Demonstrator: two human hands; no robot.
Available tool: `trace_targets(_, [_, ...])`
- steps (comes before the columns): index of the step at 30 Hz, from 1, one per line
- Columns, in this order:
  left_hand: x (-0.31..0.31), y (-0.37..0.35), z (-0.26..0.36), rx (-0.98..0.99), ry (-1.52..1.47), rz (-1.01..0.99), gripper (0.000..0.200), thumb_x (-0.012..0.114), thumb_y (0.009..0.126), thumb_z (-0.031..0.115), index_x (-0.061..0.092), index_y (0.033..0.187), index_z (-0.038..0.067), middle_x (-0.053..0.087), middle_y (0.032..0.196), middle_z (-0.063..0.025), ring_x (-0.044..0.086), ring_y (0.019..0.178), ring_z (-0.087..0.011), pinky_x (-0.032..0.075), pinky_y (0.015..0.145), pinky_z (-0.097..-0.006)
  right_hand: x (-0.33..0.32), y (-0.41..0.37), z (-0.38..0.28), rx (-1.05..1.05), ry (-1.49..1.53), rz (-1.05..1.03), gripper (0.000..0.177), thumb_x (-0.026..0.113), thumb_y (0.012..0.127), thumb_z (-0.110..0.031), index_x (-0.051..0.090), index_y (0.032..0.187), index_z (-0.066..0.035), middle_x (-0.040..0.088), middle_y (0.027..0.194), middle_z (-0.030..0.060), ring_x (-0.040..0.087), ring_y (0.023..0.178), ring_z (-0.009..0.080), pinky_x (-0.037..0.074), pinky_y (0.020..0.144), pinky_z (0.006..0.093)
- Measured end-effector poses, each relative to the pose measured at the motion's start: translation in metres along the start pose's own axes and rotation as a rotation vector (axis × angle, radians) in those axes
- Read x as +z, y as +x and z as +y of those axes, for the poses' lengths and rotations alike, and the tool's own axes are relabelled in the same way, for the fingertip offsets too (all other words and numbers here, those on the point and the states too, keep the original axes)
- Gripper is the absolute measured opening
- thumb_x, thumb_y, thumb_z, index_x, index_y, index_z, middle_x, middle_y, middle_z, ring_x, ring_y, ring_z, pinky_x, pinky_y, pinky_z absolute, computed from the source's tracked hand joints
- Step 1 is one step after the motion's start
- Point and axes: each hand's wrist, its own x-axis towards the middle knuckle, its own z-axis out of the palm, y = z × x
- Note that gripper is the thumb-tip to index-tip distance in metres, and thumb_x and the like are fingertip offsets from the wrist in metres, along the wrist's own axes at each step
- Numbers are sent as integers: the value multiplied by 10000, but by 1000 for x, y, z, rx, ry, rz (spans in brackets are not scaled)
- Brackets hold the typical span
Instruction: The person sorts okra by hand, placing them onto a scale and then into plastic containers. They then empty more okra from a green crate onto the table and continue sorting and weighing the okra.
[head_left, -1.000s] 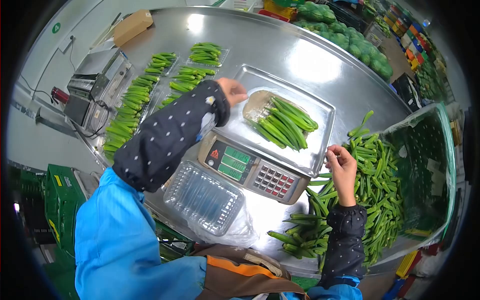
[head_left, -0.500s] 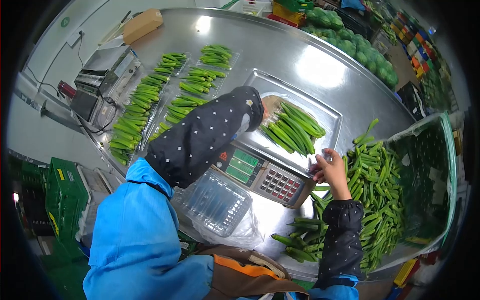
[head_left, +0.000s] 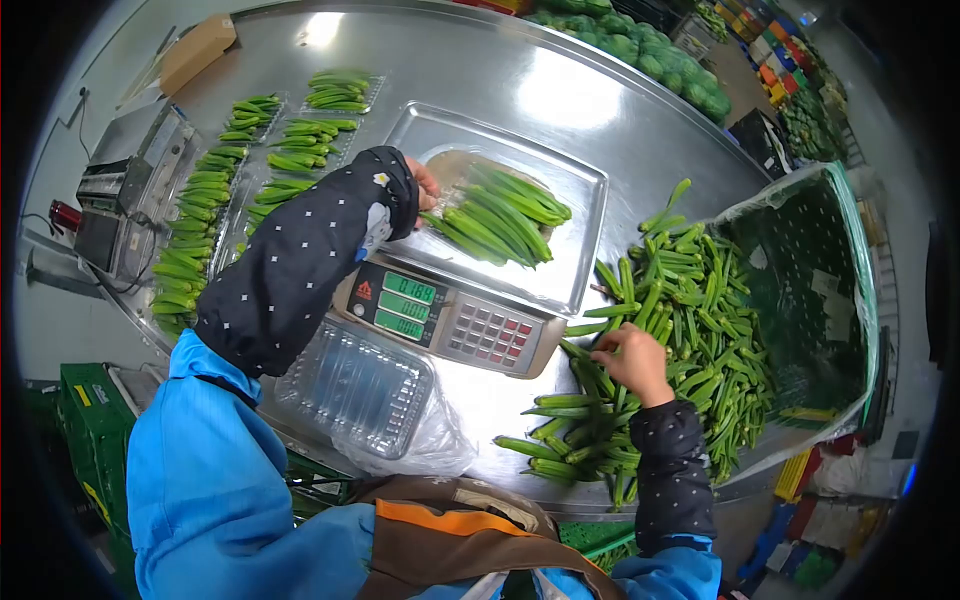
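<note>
A clear plastic tray of okra [head_left: 505, 212] rests in the metal pan [head_left: 585, 235] of a digital scale [head_left: 480, 325], its green display lit. My left hand [head_left: 424, 187], partly hidden by its dark dotted sleeve, has its fingers curled at the left edge of that tray. At the near right, my right hand [head_left: 636, 362] is over a big heap of loose okra [head_left: 715, 330]. Its thumb and fingers are pinched together low among the pods, and I cannot tell what is between them.
Filled okra trays [head_left: 205, 210] stand in two rows at the left, beside a wrapping machine [head_left: 130, 175]. Empty clear trays [head_left: 365, 385] lie in front of the scale on a plastic bag. A lined green crate [head_left: 800, 290] lies tipped behind the heap; round green vegetables [head_left: 640, 50] are beyond the table.
My right hand has left the scale pan's near right edge and moved down to the okra heap, its fingers closing. My left hand stays by the tray. The whole view has shifted.
</note>
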Motion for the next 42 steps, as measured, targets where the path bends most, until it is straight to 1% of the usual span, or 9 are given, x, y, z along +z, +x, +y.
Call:
trace_targets(7, [-1,2,-4,37,-1,2,270,618,799,65,582,1055,-12,626,844,-114,650,640,-176,523,582,-265,11,-9,-1,-50,9,54,179,708,698,-201,645,826,-92,614,754,118,619,756,296,493,667,407])
trace_targets(11, [1,13,-7,42,38,9,197,639,766,46,594,949,-10,624,832,-109,646,632,-174,542,568,-272,-77,9,-14,-47,720,251,168,647,773,14,593,930,-12,625,759,45,592,680,110,469,616,242])
trace_targets(18, [13,33,-28,-1,-84,75,153,632,772,-4,527,885,-6,613,776,-129,655,615,-220,558,526,-296,-80,91,-83,-211,1590,470,156,588,842,27,502,956,-37,650,943,146,633,873,159,539,782,280])
trace_targets(21, [18,28,-25,-9,-179,88,164,604,776,-46,490,885,-3,598,783,-150,656,618,-257,574,519,-319,-44,120,-101,-208,1527,466,177,606,806,55,516,923,-42,662,941,137,632,878,176,509,799,287])
trace_targets(25, [29,32,-28,-22,-242,198,244,623,771,-56,456,939,5,573,793,-161,649,612,-304,576,473,-366,-20,122,-87,-300,689,522,176,633,710,76,603,845,-33,686,866,34,627,883,167,463,806,303])
trace_targets(31, [20,11,-27,102,-492,-13,334,541,803,-69,453,1119,-9,591,848,-162,643,667,-296,595,541,-383,-28,97,-79,-280,829,509,151,624,759,22,630,904,-18,649,782,38,599,755,133,455,708,259])
trace_targets(33, [24,36,-44,30,-414,17,407,489,798,-97,443,1193,-12,594,886,-150,634,777,-278,599,597,-390,-16,95,-59,-13,987,518,106,637,802,-23,608,903,-7,661,845,62,601,738,108,448,701,202])
trace_targets(36, [27,85,-91,523,161,81,413,487,794,-96,454,1199,-16,589,910,-140,612,881,-256,598,635,-404,-12,89,-51,119,976,383,228,598,879,-163,578,1019,15,652,819,94,597,608,114,450,541,204])
trace_targets(42, [16,11,-48,238,-465,-101,421,511,802,-69,457,1218,-29,573,1027,-155,583,921,-255,588,709,-438,-11,82,-76,142,1169,-1,439,581,864,-108,412,1239,46,656,762,149,562,483,135,418,409,239])
